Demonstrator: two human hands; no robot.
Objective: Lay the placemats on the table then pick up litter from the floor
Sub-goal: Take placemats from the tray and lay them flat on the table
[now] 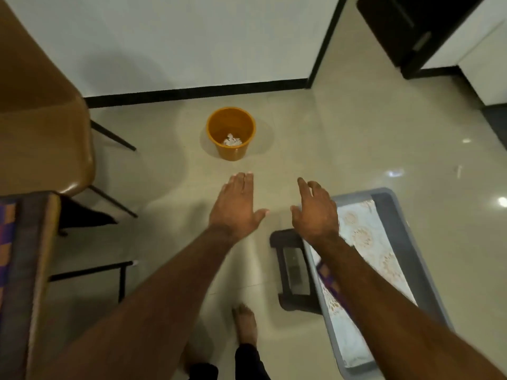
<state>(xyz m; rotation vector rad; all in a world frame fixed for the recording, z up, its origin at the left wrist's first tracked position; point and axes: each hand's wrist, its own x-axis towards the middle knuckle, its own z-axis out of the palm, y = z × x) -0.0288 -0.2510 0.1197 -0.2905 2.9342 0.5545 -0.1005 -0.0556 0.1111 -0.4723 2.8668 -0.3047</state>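
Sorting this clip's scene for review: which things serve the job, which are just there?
Job: orange bin holding crumpled paper; grey tub of patterned placemats; left hand and right hand, both empty.
Bystanders: brown chair; black step stool.

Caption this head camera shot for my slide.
Both hands open and empty above the floor, crumpled paper in the orange bin.

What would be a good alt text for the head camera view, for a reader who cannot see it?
Two bare hands, left hand and right hand, reach forward open and empty over a tiled floor toward an orange bin holding crumpled white paper. A grey tray with patterned placemats sits at right, a brown chair at left.
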